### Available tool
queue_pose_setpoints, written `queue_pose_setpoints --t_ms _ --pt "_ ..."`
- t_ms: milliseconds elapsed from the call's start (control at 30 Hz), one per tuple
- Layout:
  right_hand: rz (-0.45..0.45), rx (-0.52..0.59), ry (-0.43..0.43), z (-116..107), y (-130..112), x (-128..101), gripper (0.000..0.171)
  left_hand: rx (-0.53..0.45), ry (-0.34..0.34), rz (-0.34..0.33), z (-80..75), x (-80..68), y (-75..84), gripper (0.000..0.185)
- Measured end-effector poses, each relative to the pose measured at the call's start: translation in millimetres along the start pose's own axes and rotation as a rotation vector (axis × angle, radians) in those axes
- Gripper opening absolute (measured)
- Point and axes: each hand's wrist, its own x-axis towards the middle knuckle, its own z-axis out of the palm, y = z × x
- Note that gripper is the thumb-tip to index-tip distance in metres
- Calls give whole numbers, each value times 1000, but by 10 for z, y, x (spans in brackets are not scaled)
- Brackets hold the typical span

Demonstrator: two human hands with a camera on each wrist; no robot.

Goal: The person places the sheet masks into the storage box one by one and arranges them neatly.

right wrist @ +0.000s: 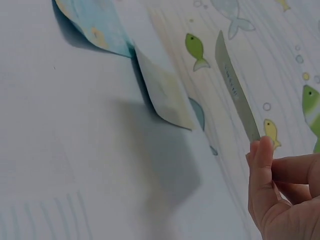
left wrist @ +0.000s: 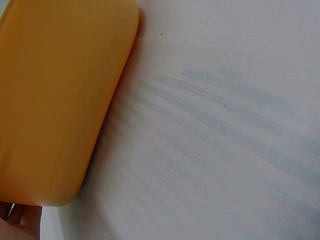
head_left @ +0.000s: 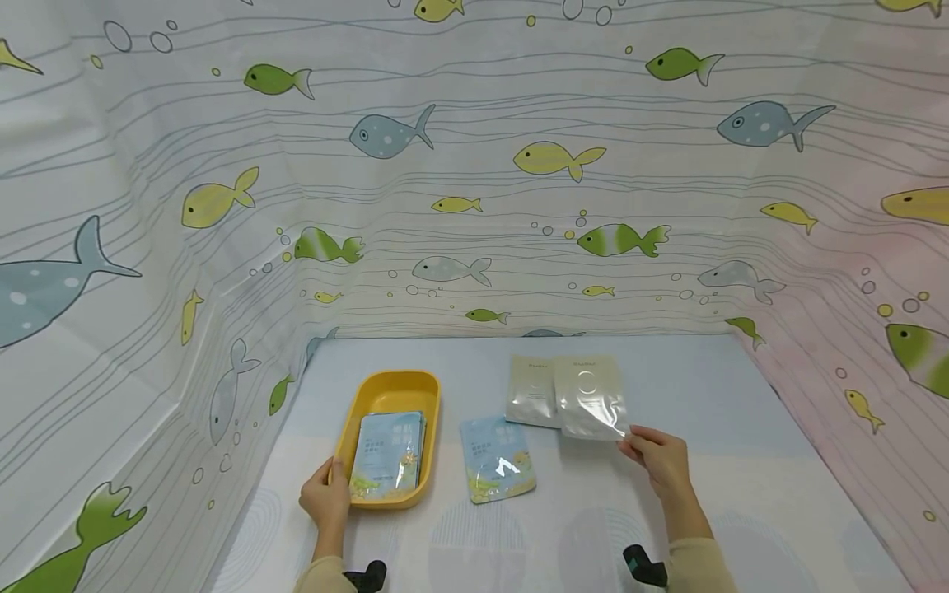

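Observation:
A yellow tray [head_left: 432, 412] stands at the left of the table with a stack of blue sachets [head_left: 388, 455] inside. My left hand [head_left: 330, 486] grips its near left corner, thumb on the rim; the left wrist view shows the tray's outer wall [left wrist: 55, 100] and a bit of the hand [left wrist: 20, 220]. My right hand [head_left: 634, 441] pinches the near right corner of a silvery sachet [head_left: 589, 401], lifted off the table and edge-on [right wrist: 236, 95] in the right wrist view above the hand [right wrist: 267, 165]. A second pale sachet [head_left: 530, 391] and a blue sachet [head_left: 497, 458] lie flat.
A fish-patterned curtain [head_left: 474, 206] walls the table on the left, back and right. The pale table top [head_left: 593, 527] stretches between and before my hands. The pale sachet [right wrist: 165, 92] and the blue sachet [right wrist: 95, 22] lie left of my right hand.

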Motion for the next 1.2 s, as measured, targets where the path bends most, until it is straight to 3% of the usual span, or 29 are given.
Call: queue_pose_setpoints --t_ms 1200 --pt "-65 -47 -153 735 -8 -71 34 0 -5 -9 -17 -14 26 30"
